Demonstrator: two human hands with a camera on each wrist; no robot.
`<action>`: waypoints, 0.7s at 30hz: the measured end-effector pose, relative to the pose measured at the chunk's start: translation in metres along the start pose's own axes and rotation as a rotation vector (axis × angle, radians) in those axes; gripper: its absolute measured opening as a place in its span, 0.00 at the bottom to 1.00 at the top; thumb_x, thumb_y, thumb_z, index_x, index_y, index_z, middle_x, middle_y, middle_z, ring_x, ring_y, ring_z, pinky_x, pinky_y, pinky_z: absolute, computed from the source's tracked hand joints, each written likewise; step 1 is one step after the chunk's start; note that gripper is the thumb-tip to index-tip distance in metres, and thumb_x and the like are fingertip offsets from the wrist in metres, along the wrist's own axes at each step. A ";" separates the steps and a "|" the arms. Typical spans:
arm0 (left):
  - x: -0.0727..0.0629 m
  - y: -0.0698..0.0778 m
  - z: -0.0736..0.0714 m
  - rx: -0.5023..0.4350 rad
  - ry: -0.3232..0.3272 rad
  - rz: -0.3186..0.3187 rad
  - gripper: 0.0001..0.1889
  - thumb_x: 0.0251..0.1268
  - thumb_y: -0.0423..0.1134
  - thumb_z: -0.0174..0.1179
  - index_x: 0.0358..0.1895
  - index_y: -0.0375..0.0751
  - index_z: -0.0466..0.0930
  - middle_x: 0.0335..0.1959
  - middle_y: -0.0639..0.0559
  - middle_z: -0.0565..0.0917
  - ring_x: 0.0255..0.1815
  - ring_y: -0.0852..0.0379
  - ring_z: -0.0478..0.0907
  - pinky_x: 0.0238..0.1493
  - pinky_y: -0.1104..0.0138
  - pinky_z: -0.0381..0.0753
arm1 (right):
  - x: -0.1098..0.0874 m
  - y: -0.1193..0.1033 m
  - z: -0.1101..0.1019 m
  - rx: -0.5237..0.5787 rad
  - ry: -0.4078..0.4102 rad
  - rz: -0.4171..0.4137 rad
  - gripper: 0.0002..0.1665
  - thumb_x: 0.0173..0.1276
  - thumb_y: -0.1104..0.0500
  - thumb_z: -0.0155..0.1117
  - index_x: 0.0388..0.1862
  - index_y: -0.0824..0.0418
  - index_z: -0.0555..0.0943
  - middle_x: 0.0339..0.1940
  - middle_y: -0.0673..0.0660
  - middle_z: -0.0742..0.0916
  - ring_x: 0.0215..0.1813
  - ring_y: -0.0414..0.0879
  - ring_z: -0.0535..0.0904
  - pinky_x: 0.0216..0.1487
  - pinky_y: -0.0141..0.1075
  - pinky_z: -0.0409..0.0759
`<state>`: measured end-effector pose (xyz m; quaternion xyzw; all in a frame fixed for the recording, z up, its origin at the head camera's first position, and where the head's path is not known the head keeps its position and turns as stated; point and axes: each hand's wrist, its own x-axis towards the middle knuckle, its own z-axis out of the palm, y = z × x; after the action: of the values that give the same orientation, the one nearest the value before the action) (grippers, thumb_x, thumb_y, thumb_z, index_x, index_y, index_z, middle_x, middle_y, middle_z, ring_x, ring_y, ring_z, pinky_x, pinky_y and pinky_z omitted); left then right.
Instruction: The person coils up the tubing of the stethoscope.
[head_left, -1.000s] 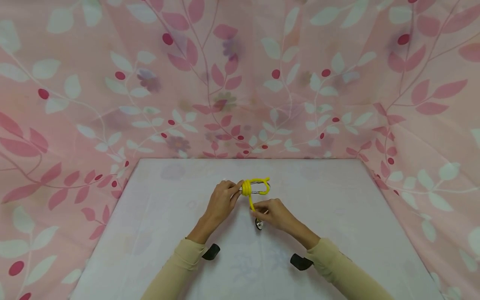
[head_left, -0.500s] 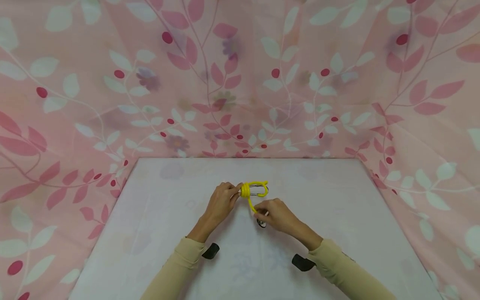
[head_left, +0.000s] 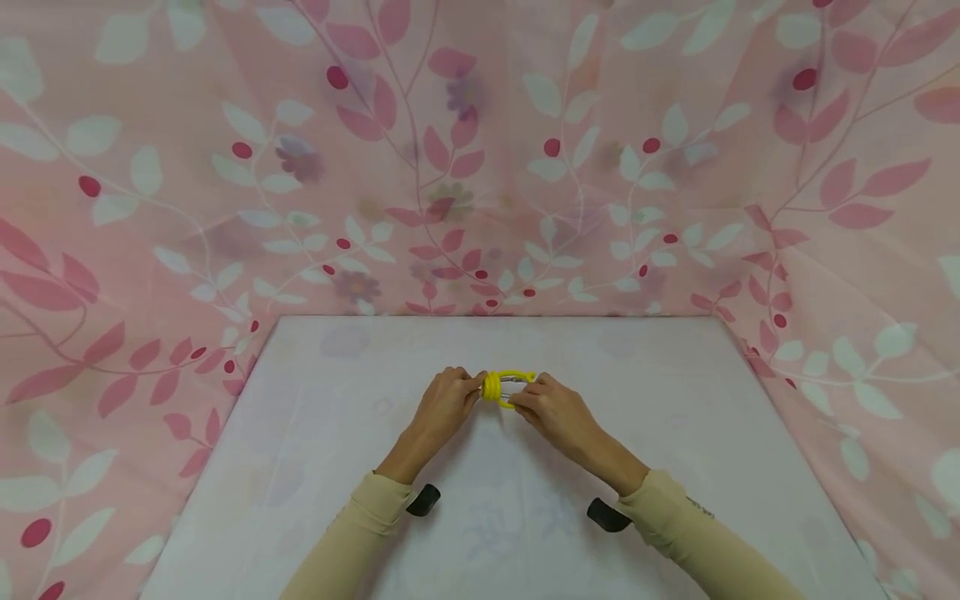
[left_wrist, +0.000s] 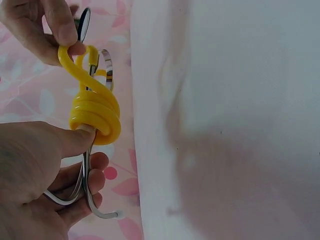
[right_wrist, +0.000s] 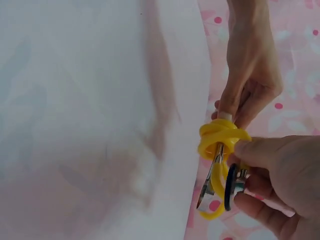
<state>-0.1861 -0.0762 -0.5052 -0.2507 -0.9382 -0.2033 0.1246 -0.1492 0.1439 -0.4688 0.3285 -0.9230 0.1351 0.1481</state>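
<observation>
Basically, a stethoscope w/ glossy yellow rubber tubing [head_left: 491,387] and silver metal ear tubes [left_wrist: 86,175] is held up in the ctr of the head view, over a white-covered table [head_left: 480,533]. The tubing is coiled in snug turns round the metal.

The left hand [head_left: 442,404] pinches the ear tubes just beside the coil, its thumb tip at the coil's edge; other fingers curl behind the metal, partly hidden. Two tubes fork out at lower left of the left wrist view, one ending in a pale ear tip [left_wrist: 120,215] (the other's end is covered by the hand).

The right hand [head_left: 562,412] pinches the tubing's free run btwn thumb & fingers, w/ the round black-rimmed chest piece [right_wrist: 230,187] beside those fingers, seen nearly edge-on; its face is hard to make out. In the head view that hand hides the chest piece. Pink leaf-print cloth [head_left: 480,167] fills the bkgd; both beige sleeves [head_left: 360,525] are cut off at the bottom.
</observation>
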 end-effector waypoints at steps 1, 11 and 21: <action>0.000 0.000 0.000 0.011 0.002 0.009 0.16 0.65 0.37 0.65 0.56 0.44 0.84 0.33 0.48 0.85 0.32 0.54 0.75 0.37 0.64 0.77 | 0.000 0.001 0.000 0.000 0.020 -0.014 0.09 0.60 0.57 0.73 0.41 0.51 0.89 0.37 0.45 0.90 0.40 0.42 0.76 0.39 0.33 0.83; -0.003 0.005 0.000 0.018 -0.005 0.059 0.17 0.65 0.38 0.64 0.56 0.43 0.84 0.32 0.47 0.85 0.31 0.53 0.75 0.38 0.63 0.77 | 0.000 0.005 0.003 -0.036 0.106 -0.156 0.15 0.55 0.60 0.76 0.43 0.50 0.88 0.41 0.48 0.89 0.46 0.44 0.80 0.46 0.35 0.85; -0.004 0.007 -0.001 0.039 0.040 0.100 0.17 0.63 0.38 0.66 0.55 0.44 0.85 0.32 0.49 0.84 0.31 0.54 0.75 0.37 0.64 0.77 | -0.002 0.006 0.004 -0.011 0.130 -0.200 0.17 0.55 0.62 0.76 0.44 0.49 0.87 0.41 0.51 0.84 0.44 0.43 0.82 0.41 0.33 0.85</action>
<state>-0.1793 -0.0731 -0.5035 -0.2907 -0.9257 -0.1836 0.1579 -0.1530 0.1483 -0.4739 0.4089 -0.8747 0.1355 0.2220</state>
